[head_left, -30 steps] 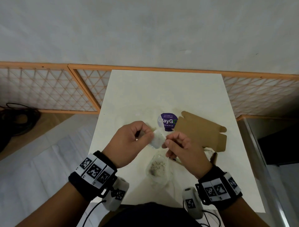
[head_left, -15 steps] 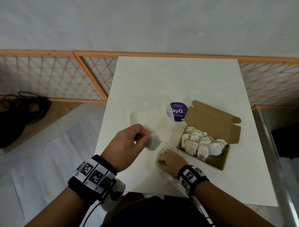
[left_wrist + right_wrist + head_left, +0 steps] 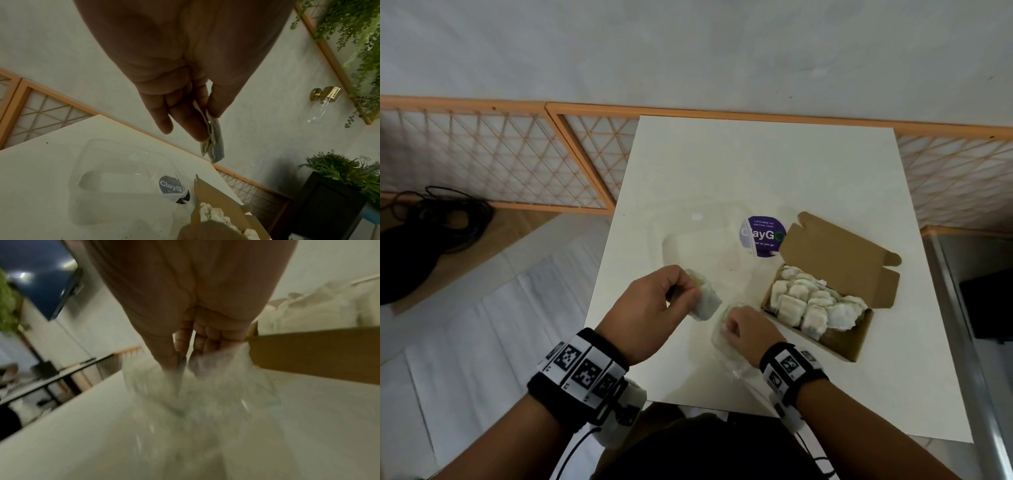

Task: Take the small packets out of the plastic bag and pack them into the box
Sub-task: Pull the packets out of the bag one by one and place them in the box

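Near edge of white worktop [image 3: 774,164]: right hand [image 3: 748,330] on the crumpled clear plastic bag [image 3: 726,353], fingers [image 3: 172,356] pushed into its mouth; wrist view too blurred to say what they're holding. At 10 o'clock from it, left hand [image 3: 650,308] lifted off the worktop, thumb and fingers [image 3: 191,123] pinching a small white packet [image 3: 705,303]. At 2 o'clock from the bag, open brown cardboard box [image 3: 856,337], lid flap up, full of white packets [image 3: 811,301]. Beyond, an empty clear plastic tray [image 3: 702,246] and a purple round sticker [image 3: 763,236] at worktop centre.
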Demonstrator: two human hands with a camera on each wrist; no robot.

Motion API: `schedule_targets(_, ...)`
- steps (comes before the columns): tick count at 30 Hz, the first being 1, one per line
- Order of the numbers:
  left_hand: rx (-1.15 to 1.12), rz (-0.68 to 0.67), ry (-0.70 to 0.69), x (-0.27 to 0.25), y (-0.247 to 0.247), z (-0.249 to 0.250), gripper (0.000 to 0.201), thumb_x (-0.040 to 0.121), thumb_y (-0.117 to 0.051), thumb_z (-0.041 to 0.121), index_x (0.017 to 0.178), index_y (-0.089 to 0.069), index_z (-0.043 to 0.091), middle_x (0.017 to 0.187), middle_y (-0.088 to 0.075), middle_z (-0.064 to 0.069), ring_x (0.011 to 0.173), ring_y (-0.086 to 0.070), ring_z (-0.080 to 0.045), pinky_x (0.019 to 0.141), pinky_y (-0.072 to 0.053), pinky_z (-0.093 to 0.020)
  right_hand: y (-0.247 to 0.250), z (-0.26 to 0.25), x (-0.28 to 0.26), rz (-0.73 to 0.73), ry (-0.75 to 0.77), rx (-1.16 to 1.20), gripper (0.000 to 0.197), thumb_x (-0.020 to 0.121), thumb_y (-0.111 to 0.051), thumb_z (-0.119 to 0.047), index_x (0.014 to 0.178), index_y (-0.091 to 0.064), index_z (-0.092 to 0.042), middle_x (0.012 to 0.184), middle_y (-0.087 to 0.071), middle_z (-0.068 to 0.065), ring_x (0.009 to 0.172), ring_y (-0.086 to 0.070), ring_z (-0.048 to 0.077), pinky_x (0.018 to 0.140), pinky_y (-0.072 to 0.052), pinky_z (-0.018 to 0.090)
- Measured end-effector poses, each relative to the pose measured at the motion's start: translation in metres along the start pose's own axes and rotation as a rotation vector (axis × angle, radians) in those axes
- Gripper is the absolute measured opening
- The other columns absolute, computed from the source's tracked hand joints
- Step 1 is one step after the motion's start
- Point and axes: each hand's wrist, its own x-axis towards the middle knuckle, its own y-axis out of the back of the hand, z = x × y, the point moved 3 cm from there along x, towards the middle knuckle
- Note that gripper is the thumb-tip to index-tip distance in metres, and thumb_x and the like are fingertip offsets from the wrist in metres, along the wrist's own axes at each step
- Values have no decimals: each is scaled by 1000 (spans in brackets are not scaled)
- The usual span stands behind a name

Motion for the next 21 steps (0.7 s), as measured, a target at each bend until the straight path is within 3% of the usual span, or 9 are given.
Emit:
schedule_targets(4, 1, 1, -1, 1, -1, -2, 15, 99, -66, 28, 85, -65, 26, 81, -68, 7, 75, -61, -9, 69, -48, -17, 38, 1, -10, 93, -110, 328, 16, 95, -71, -24, 95, -55, -19, 85, -70, 1, 74, -68, 12, 66, -48, 24)
schedule_targets(8, -7, -3, 9, 3, -4, -2, 17, 98, -66, 26, 82, -63, 29, 81, -67, 11, 70, -57, -5, 67, -46, -15, 64, 2, -25, 98, -131, 719, 27, 96, -72, -13, 120, -60, -17, 89, -75, 9, 76, -71, 20, 72, -59, 34)
schedule_targets(11, -11, 2, 17, 4, -6, -1, 17, 97, -67, 26, 81, -62, 27, 79, -66, 9, 68, -56, -6, 65, -47, -17, 82, -3, -40, 97, -132, 968, 16, 96, -72, -5, 111, -66, -6, 93, -76, 20, 77, -70, 26, 76, -61, 41)
schedule_targets(15, -13, 5, 59, 7, -9, 2, 15, 94, -68, 24, 81, -60, 24, 77, -67, 2, 70, -59, -15, 69, -52, -33, 104, -16, -60, 97, -80, 1196, 19, 95, -70, 2, 111, -59, -3, 94, -74, 26, 76, -69, 24, 70, -59, 35)
schedule_targets(18, -48, 17, 54, 12, -11, 9, 14, 96, -65, 21, 91, -55, 29, 74, -63, 2, 61, -52, -7, 62, -48, -24, 123, -31, -73, 95, -24, 1303, 32, 94, -70, 0, 124, -61, -9, 93, -72, 17, 76, -69, 24, 72, -60, 36)
schedule_targets(21, -69, -10, 8, 18, -14, 17, 17, 102, -55, 17, 100, -51, 33, 67, -56, 2, 55, -43, -7, 54, -40, -18, 138, -47, -82, 95, 8, 1341, 26, 86, -79, -14, 108, -65, -9, 92, -71, 15, 72, -69, 21, 67, -60, 32)
